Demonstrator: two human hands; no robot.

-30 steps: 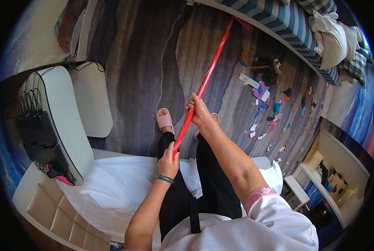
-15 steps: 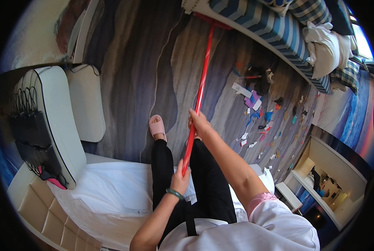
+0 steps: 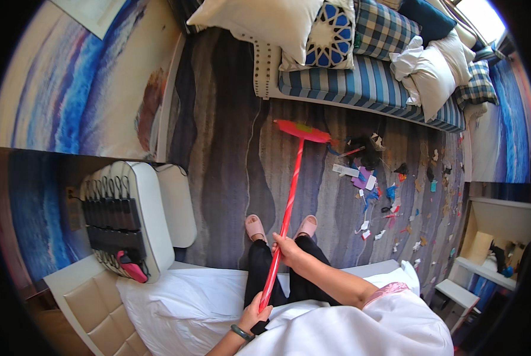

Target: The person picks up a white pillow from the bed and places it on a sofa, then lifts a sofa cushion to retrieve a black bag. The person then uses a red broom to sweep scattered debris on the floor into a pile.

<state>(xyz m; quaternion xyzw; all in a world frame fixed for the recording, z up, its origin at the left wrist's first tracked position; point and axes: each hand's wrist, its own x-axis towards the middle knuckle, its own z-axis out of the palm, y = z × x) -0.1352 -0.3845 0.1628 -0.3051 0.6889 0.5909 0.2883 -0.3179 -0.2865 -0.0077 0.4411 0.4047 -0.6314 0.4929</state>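
I hold a red broom (image 3: pixel 290 199) with both hands, its shaft slanting up from my lap. Near the lower end of the shaft is my left hand (image 3: pixel 255 313), closed round it, with a dark green bangle at the wrist. Higher up, my right hand (image 3: pixel 285 247) is wrapped about the same shaft. The wide red broom head (image 3: pixel 303 131) is out on the patterned floor in front of the sofa; whether it touches the floor I cannot tell. Just right of it lies scattered litter (image 3: pixel 365 175): paper scraps, purple and white pieces, blue bits and a black clump.
Across the far side stands a striped sofa (image 3: pixel 342 89) heaped with cushions. A white bed (image 3: pixel 182 296) lies beneath and behind my legs. On the left is a white padded panel (image 3: pixel 159 219) with a black pocket organiser. Low white shelving (image 3: pixel 485 270) stands at the right.
The broom head has come away from the sofa's base toward me. My view has shifted, showing more of the sofa and cushions. Both hands keep their hold on the shaft.
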